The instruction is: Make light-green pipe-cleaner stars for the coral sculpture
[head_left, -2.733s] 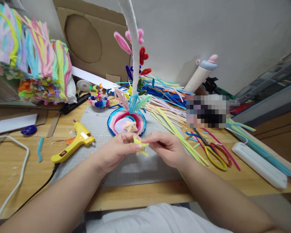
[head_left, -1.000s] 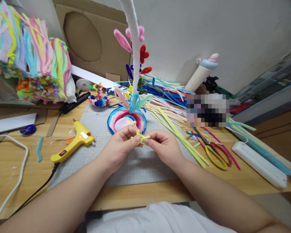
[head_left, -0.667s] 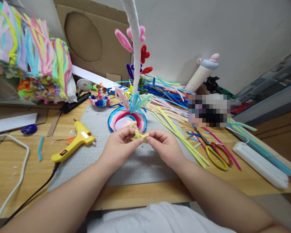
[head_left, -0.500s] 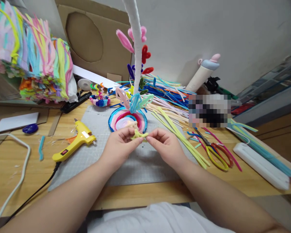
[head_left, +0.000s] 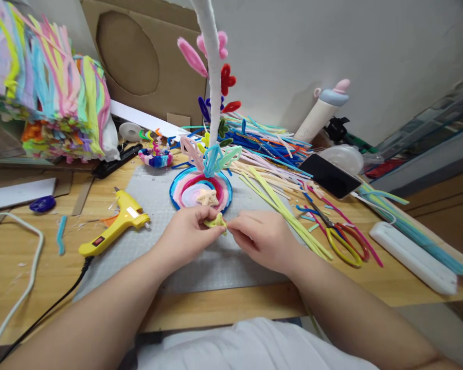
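Observation:
My left hand (head_left: 191, 232) pinches a small folded shape of pale yellow pipe cleaner (head_left: 217, 222) between thumb and fingers. My right hand (head_left: 264, 237) is closed, its thumb and forefinger at the right edge of that shape; the other fingers curl under. Just beyond my hands lies a round base (head_left: 173, 190) of coiled pipe cleaners in blue, pink, red and white. A beige star-like piece (head_left: 207, 198) rests on it. Behind it rises a white wrapped stem (head_left: 215, 77) with coloured loops and petals, among them a red flower (head_left: 227, 79) and a light blue loop (head_left: 213, 160).
A yellow glue gun (head_left: 118, 223) lies left on the grey cutting mat (head_left: 139, 262). To the right are yellow pipe cleaners (head_left: 285, 210), scissors (head_left: 345, 241), a phone (head_left: 329, 176) and a white power strip (head_left: 412, 257). Pipe cleaner bundles (head_left: 61, 87) stand back left.
My right hand has turned over, knuckles now up, and sits slightly lower. The yellow shape has tilted in my left fingers, and the beige piece shows more. The whole view has shifted slightly.

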A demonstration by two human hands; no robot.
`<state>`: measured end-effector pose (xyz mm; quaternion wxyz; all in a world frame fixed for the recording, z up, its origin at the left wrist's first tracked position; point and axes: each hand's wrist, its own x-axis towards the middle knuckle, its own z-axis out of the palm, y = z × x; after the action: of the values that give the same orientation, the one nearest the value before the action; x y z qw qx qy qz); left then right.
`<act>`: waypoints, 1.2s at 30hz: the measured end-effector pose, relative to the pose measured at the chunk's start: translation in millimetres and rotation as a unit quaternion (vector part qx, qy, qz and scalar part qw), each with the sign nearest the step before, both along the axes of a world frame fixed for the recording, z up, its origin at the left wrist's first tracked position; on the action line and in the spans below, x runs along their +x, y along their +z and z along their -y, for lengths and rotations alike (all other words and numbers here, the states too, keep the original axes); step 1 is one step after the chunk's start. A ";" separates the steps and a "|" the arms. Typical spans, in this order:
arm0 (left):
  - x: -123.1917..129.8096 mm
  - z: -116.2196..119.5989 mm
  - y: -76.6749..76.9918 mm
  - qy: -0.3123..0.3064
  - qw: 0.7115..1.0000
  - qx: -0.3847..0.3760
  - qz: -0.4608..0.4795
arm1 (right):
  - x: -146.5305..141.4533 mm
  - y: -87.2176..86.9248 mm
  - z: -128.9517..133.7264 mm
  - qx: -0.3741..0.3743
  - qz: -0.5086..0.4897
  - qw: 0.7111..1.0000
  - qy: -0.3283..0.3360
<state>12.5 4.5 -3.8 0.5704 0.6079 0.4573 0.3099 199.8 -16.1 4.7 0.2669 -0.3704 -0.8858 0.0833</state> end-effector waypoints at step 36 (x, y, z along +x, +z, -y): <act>6.4 1.3 1.3 0.039 0.981 0.104 0.160 | -23.0 -13.0 -1.0 -0.357 -0.435 0.815 -0.140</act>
<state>18.9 3.2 -2.5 0.5578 0.5880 0.3487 0.4707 176.8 -15.1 -8.4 0.4817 -0.4848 -0.5242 0.5081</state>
